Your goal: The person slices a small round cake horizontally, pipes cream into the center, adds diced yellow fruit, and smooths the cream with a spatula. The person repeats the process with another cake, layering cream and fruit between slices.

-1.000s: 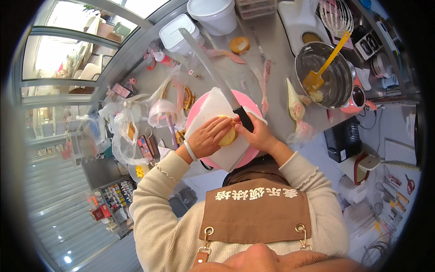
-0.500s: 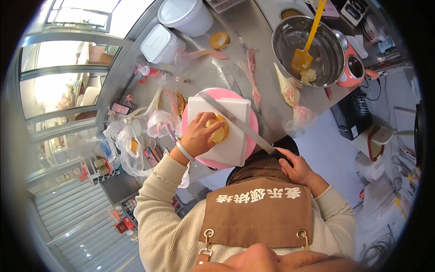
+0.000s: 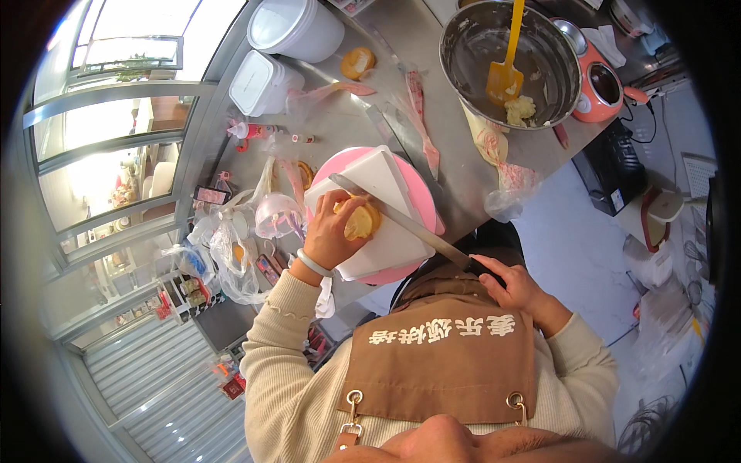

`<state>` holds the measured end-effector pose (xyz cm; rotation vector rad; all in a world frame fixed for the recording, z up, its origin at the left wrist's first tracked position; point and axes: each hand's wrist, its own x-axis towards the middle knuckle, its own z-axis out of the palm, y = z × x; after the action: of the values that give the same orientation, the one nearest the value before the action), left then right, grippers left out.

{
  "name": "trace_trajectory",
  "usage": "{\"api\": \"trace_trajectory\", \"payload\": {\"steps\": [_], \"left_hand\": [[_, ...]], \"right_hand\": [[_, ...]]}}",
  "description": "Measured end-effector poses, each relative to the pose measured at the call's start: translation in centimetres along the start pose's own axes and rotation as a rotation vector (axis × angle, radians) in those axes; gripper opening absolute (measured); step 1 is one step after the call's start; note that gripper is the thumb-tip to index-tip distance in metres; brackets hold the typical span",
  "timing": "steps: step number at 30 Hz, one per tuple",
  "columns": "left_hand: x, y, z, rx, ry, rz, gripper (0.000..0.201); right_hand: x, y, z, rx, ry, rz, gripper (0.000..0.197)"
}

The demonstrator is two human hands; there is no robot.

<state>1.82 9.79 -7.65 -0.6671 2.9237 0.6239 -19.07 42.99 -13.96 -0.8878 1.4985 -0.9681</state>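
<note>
My left hand (image 3: pixel 333 233) grips a small round golden sponge cake (image 3: pixel 361 222), thumb and fingers at its left and far sides. The cake rests on a white board (image 3: pixel 386 248), which lies on a pink round turntable (image 3: pixel 423 197). In my right hand (image 3: pixel 505 284) is the dark handle of a long cake knife (image 3: pixel 421 231). Its blade slants across the board to the far left, passing close by the cake's right edge; whether it touches the cake I cannot tell.
At the far right stands a steel bowl (image 3: pixel 455 77) with a yellow spatula (image 3: pixel 507 73) and pale cream. Piping bags (image 3: pixel 421 116) lie beyond the turntable, white tubs (image 3: pixel 297 35) at the far left. Plastic bags (image 3: pixel 231 255) and a clear dome-shaped cup (image 3: pixel 276 216) crowd the left.
The board has turned on the turntable, and the cake with my left hand has shifted slightly left and nearer. The knife blade lies closer to the cake. The whole view has shifted a little.
</note>
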Motion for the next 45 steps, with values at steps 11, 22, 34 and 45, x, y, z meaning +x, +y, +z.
{"api": "trace_trajectory", "payload": {"steps": [11, 22, 34, 45], "left_hand": [[-0.3, 0.6, 0.8, 0.021, 0.077, -0.112, 0.066], [-0.3, 1.2, 1.7, 0.030, 0.150, -0.220, 0.063], [-0.6, 1.3, -0.4, 0.042, -0.002, -0.113, 0.075], [-0.7, 1.4, 0.5, -0.007, 0.039, -0.297, 0.069]], "right_hand": [[3.1, -0.5, 0.7, -0.019, 0.023, -0.133, 0.043], [-1.0, 1.4, -0.9, -0.068, -0.074, -0.036, 0.046], [-2.8, 2.1, -2.6, 0.059, -0.066, -0.045, 0.042], [-1.6, 2.3, -2.2, 0.019, -0.118, -0.024, 0.044]]}}
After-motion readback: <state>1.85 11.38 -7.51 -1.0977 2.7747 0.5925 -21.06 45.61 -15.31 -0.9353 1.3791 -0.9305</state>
